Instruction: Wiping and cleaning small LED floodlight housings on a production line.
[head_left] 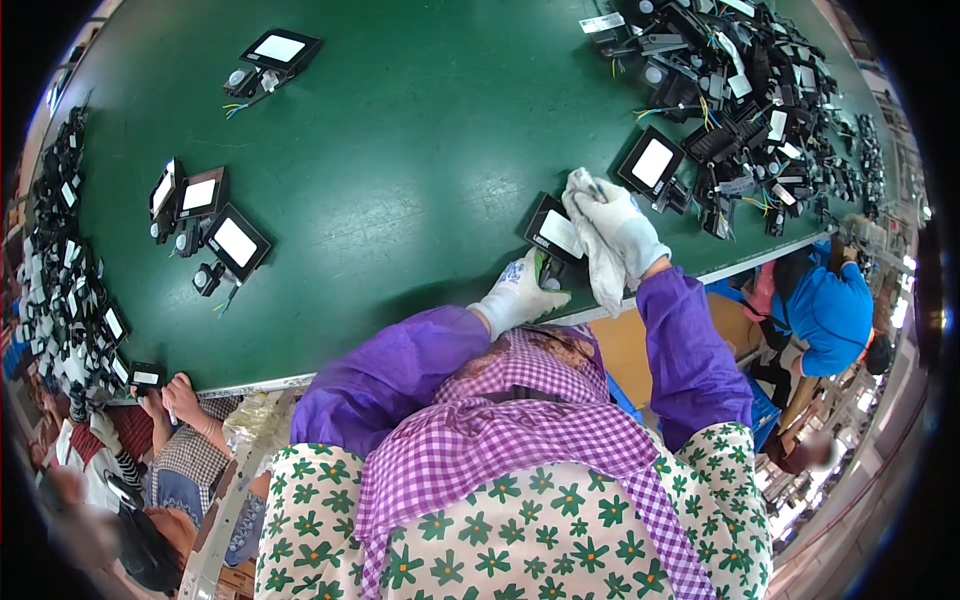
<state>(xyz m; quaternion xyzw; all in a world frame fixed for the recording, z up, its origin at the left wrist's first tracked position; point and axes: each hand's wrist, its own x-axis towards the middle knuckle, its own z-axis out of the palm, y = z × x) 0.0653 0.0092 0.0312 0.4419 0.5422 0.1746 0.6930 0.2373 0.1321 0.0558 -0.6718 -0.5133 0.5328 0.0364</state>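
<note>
A small black floodlight (557, 231) with a white front panel lies tilted near the table's front edge, between my two hands. My left hand (522, 290), in a white glove with a green-edged thumb area, grips its lower end beside the sensor. My right hand (622, 228), also gloved in white, is closed round a crumpled white cloth (600, 262) that hangs down past the table edge. The cloth meets the floodlight's right side and hides part of it. Just right of that hand rests another floodlight (651, 163) with a round sensor.
A big heap of black floodlights (740, 110) with coloured wires covers the right of the green table (370, 120). Three floodlights (237, 242) sit grouped at left, one more (275, 50) farther back. Another pile (65, 300) lines the left edge. Co-workers (825, 305) are on both sides.
</note>
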